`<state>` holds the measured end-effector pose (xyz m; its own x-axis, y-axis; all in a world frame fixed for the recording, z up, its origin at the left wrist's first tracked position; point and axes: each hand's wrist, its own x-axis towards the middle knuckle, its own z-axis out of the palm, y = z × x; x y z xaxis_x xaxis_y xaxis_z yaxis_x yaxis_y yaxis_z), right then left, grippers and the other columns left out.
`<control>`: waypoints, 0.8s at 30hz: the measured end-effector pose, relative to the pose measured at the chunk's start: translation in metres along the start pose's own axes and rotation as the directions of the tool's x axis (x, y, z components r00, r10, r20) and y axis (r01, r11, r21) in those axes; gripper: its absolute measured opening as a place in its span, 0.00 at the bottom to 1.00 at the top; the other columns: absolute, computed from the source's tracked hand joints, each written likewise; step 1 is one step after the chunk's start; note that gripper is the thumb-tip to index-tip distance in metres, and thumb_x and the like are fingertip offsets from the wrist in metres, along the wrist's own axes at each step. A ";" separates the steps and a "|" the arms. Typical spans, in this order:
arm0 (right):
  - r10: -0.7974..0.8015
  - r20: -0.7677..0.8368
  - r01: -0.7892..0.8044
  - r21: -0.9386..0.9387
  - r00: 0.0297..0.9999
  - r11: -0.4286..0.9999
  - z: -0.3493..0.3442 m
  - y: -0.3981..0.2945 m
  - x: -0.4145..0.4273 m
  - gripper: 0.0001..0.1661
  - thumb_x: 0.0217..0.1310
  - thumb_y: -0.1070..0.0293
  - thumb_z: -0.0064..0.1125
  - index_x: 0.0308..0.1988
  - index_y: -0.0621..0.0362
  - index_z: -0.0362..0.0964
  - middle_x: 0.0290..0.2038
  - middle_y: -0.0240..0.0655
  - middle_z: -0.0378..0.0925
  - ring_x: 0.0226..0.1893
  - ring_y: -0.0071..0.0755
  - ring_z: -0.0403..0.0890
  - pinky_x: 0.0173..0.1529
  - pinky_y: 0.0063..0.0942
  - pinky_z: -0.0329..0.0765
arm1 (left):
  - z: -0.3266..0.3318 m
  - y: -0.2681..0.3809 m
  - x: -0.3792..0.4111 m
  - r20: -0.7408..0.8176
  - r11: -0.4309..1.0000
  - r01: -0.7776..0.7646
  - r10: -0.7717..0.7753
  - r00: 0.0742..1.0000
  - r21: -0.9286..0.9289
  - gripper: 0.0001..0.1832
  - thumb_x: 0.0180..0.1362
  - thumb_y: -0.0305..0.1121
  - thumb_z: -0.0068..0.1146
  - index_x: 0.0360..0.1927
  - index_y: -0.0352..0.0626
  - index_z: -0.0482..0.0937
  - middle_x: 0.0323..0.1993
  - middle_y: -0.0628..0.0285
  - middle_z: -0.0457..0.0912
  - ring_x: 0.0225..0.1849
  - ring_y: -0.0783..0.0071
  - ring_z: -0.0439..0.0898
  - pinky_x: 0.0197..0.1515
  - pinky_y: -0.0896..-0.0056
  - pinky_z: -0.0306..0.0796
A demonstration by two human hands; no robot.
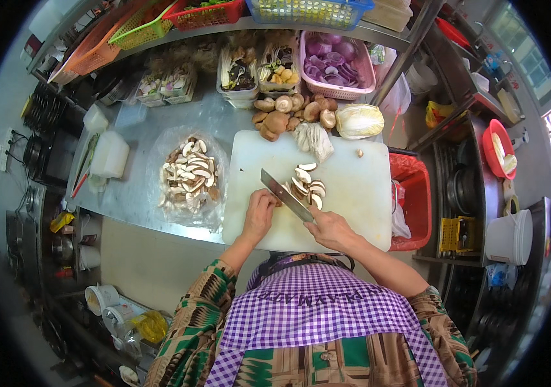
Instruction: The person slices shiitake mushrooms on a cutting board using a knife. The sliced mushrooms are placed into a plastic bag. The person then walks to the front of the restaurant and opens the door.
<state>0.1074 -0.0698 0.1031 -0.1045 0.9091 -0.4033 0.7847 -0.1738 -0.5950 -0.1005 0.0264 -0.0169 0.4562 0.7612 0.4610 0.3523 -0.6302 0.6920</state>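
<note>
On the white cutting board (353, 203), my right hand (331, 228) grips a cleaver (286, 196) by its handle, its blade pointing up and left. My left hand (260, 213) holds a brown mushroom (277, 202) against the board, just left of the blade and mostly hidden by my fingers. Mushroom slices (308, 186) lie right of the blade. A crumpled pale cloth (313, 140) rests at the board's back edge, and a small mushroom piece (360, 153) sits farther right. Beside the board on the left, a clear plastic bag (222, 184) holds many sliced mushrooms (192, 169).
Whole mushrooms (275, 123) and a napa cabbage (360, 121) lie behind the board. A pink basket (369, 80) holds cut purple onions. Plastic boxes of vegetables (238, 72) stand beside it, under a metal shelf (237, 24) with baskets. A red lined bin (413, 203) stands right of the board.
</note>
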 end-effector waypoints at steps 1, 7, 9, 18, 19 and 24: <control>0.008 0.015 -0.008 0.018 1.000 1.000 0.006 0.003 0.001 0.19 0.68 0.60 0.52 0.50 0.62 0.64 0.35 0.58 0.80 0.41 0.63 0.81 0.47 0.52 0.75 | 0.001 -0.001 0.001 0.002 1.000 -0.008 0.008 1.000 0.006 0.11 0.54 0.15 0.58 0.39 0.37 0.74 0.45 0.52 0.73 0.46 0.51 0.75 0.48 0.60 0.73; -0.055 -0.041 0.059 0.106 0.998 0.993 0.032 0.023 0.016 0.22 0.67 0.59 0.54 0.54 0.61 0.64 0.35 0.57 0.80 0.41 0.63 0.81 0.46 0.52 0.75 | 0.001 -0.010 -0.001 0.059 1.000 0.009 -0.010 0.998 0.016 0.12 0.54 0.17 0.60 0.41 0.37 0.73 0.47 0.51 0.71 0.48 0.51 0.75 0.50 0.59 0.73; -0.073 -0.080 0.083 0.127 0.994 0.988 0.016 0.026 0.002 0.24 0.67 0.58 0.55 0.56 0.59 0.64 0.36 0.56 0.80 0.41 0.62 0.81 0.45 0.51 0.76 | 0.000 -0.009 0.001 0.086 0.999 0.037 -0.037 0.996 0.001 0.19 0.52 0.22 0.64 0.46 0.38 0.72 0.51 0.49 0.69 0.52 0.48 0.72 0.55 0.56 0.70; -0.007 -0.321 -0.046 -0.155 0.947 0.987 -0.047 0.082 -0.121 0.36 0.50 0.72 0.61 0.62 0.39 0.72 0.37 0.40 0.78 0.34 0.48 0.81 0.41 0.42 0.78 | 0.035 0.007 0.064 0.312 0.993 -0.115 0.108 0.944 0.005 0.65 0.33 0.53 0.81 0.75 0.50 0.55 0.76 0.38 0.39 0.77 0.34 0.41 0.74 0.39 0.46; -0.033 -0.328 -0.046 -0.230 0.944 0.972 -0.047 0.093 -0.131 0.36 0.50 0.72 0.61 0.61 0.38 0.73 0.36 0.39 0.76 0.33 0.47 0.80 0.40 0.41 0.78 | 0.042 0.014 0.074 0.347 0.990 -0.140 0.121 0.930 0.031 0.63 0.34 0.54 0.80 0.74 0.50 0.57 0.76 0.38 0.41 0.76 0.33 0.43 0.74 0.38 0.47; -0.111 -0.303 -0.022 -0.405 0.946 0.914 -0.028 0.129 -0.154 0.36 0.47 0.75 0.58 0.58 0.37 0.77 0.33 0.36 0.73 0.33 0.40 0.79 0.34 0.37 0.78 | 0.069 0.040 0.093 0.459 0.966 -0.208 0.116 0.881 0.154 0.49 0.37 0.60 0.75 0.65 0.53 0.73 0.72 0.45 0.56 0.73 0.38 0.54 0.70 0.35 0.50</control>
<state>0.2419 -0.2214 0.1082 -0.0012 0.9945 -0.1048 0.9670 -0.0256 -0.2536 0.0128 0.0614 0.0151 0.8176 0.5271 0.2318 0.3713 -0.7903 0.4874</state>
